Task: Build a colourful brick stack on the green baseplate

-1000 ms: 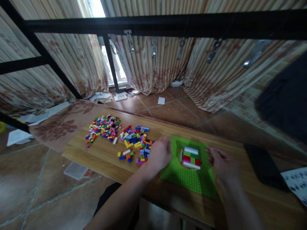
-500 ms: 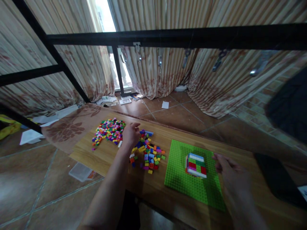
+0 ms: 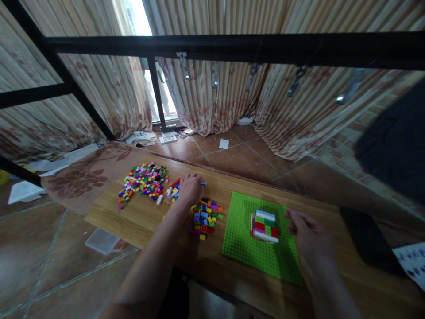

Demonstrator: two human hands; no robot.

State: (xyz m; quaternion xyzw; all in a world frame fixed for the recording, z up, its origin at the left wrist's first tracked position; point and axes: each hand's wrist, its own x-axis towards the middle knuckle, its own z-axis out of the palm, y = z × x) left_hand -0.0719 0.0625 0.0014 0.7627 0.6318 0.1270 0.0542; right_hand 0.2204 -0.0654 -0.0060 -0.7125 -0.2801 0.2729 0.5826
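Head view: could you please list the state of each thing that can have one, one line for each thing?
left hand, palm down on the loose bricks; grasp hidden.
right hand, half curled at the baseplate's right edge.
green baseplate, flat on the table.
brick block, assembled, standing on the baseplate.
loose bricks, scattered, unjoined.
small-brick heap, spread out, apart from both hands.
curtains, drawn, one gap.
phone, flat, screen dark.

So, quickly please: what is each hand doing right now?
Left hand: curled down on the loose bricks; a grip cannot be told.
Right hand: loosely open, nothing in it, at the green baseplate edge.
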